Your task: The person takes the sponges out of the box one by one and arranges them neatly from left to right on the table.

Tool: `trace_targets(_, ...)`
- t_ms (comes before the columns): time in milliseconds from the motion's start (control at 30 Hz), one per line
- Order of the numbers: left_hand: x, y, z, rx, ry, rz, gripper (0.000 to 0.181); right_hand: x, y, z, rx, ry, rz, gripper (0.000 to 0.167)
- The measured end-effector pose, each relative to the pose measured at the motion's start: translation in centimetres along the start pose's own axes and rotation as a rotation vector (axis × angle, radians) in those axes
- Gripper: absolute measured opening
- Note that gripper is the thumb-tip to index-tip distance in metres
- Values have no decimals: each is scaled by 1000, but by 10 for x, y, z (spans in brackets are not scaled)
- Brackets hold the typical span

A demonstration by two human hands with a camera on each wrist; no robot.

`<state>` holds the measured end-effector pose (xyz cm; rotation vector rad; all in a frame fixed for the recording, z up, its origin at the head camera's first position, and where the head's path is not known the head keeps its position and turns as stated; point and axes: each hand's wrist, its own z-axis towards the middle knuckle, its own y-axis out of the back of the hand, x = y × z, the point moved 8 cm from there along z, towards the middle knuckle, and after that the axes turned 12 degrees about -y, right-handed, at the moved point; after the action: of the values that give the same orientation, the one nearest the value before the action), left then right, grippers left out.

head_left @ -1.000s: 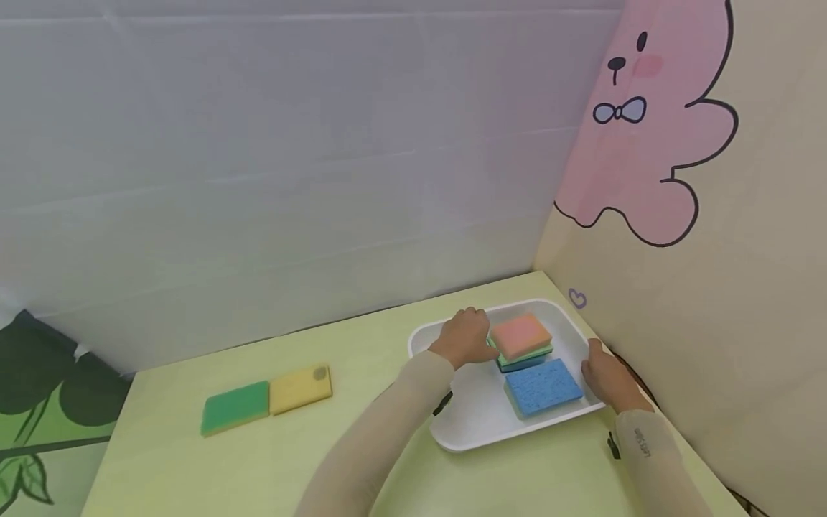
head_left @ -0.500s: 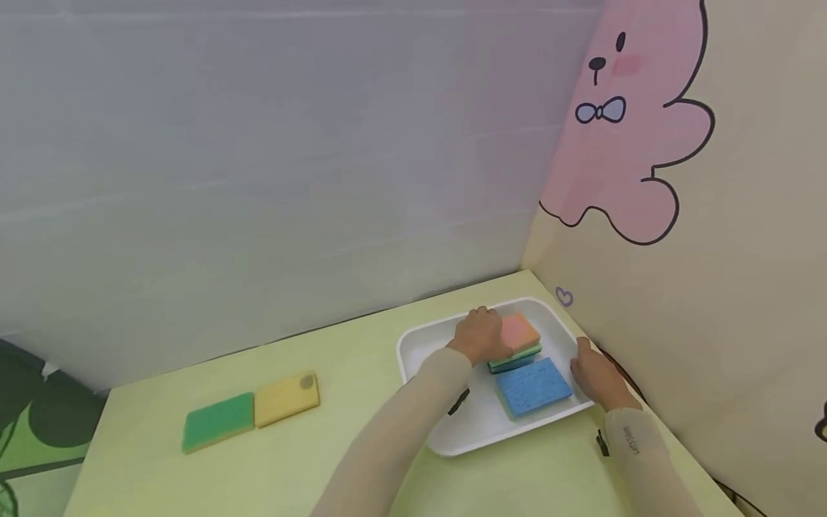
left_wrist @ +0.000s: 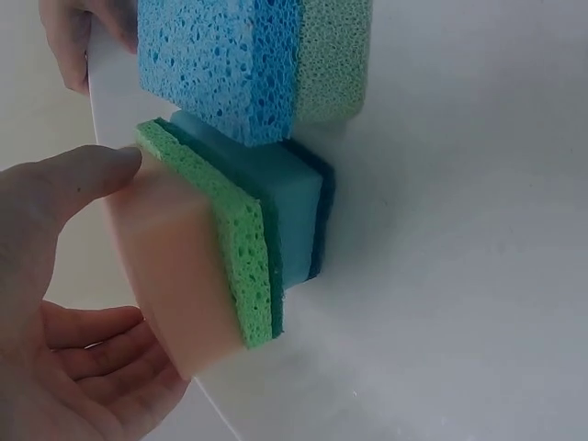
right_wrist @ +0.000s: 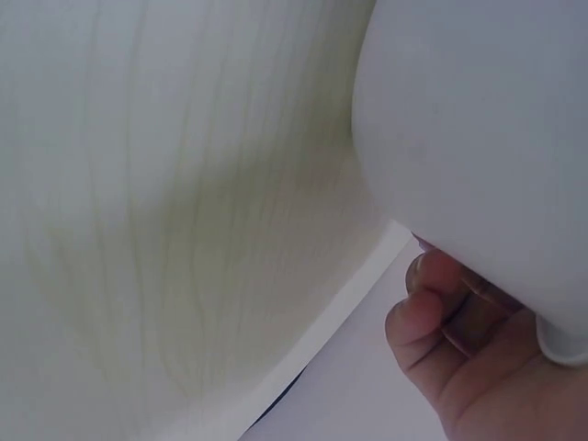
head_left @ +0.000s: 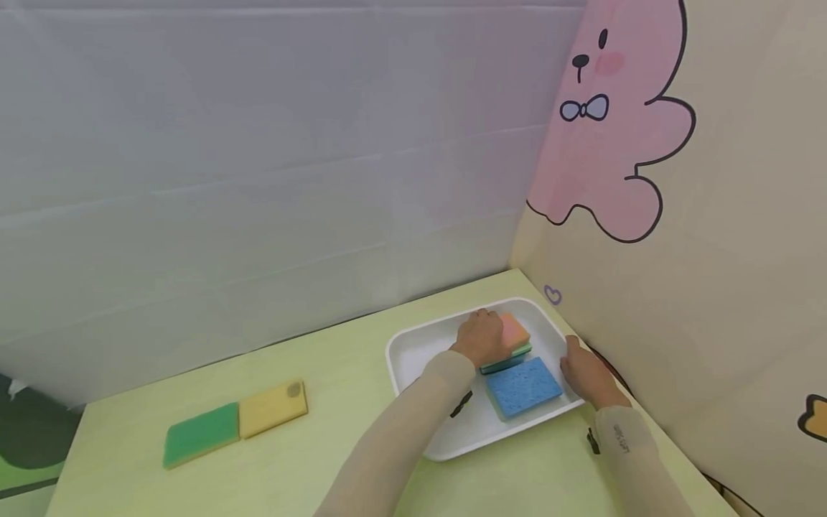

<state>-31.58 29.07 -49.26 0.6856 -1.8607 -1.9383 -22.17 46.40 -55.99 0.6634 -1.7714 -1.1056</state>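
Note:
A white tray (head_left: 474, 429) stands at the right of the table and holds several sponges. My left hand (head_left: 481, 339) reaches over a stack in it, thumb on one side of the top orange-pink sponge (left_wrist: 179, 285), fingers curled at the other. Under that sponge lie a thin light-green sponge (left_wrist: 243, 253) and a teal-blue sponge (left_wrist: 296, 220) with a dark face. Beside the stack, apart from my left hand, lies a larger blue sponge (head_left: 525, 388) with a pale green underside. My right hand (head_left: 589, 373) grips the tray's right rim, fingers curled underneath in the right wrist view.
On the left of the pale green table (head_left: 336, 431), a green sponge (head_left: 202, 434) and a yellow sponge (head_left: 273, 409) lie end to end. A grey-white wall sheet (head_left: 258, 179) rises behind. On the right, a beige wall (head_left: 730, 301) stands close to my right hand.
My left hand has shifted right across the stack, covering more of the orange-pink sponge. My right hand stays on the rim. The whole head view has slid leftward as the camera turned.

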Motion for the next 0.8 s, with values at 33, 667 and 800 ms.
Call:
trace_targets(33,1,0,0,-7,0,-4,63,1,0,0,-5,4,-8,36)
trace_targets(667,4,23,-19,-7,-73,-35,80,1,-2,0,40,-26,-3,35)
trace_targets(800,7,33,-30,-5,-106,-32,80,0,-2,1,31,-6,-2,33)
